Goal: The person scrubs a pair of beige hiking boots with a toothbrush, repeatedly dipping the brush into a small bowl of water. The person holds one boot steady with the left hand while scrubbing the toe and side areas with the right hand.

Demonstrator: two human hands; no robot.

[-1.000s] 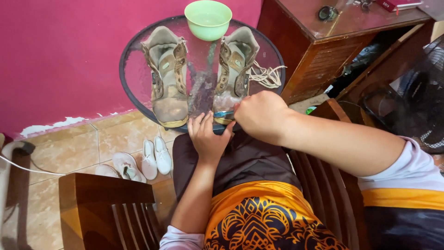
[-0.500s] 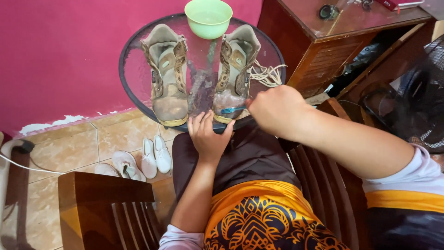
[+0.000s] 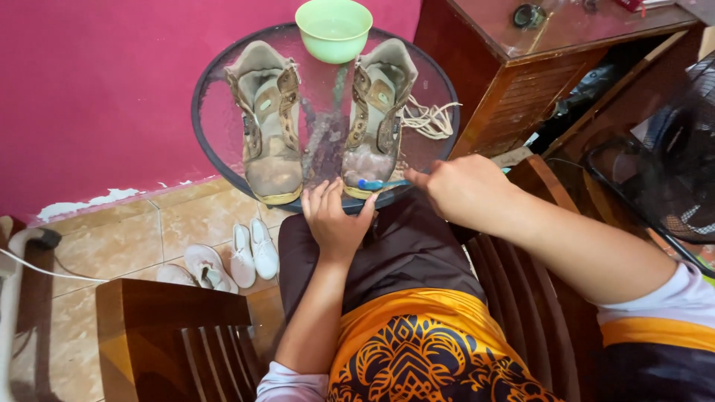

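Deep pink wall [image 3: 97, 89] with chipped paint along its base, glossy tan floor tiles [image 3: 112, 238], round glass table [image 3: 216, 126] against the wall, dark wooden cabinet [image 3: 536, 67] at right, wooden chair [image 3: 171, 335] at lower left, black fan grille [image 3: 670, 164] at far right, soft daylight.

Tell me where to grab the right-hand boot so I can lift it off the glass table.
Likely best at the open ankle collar of the right boot, coming from above on the far side: its toe is crowded by the right hand with the blue toothbrush and the left hand.
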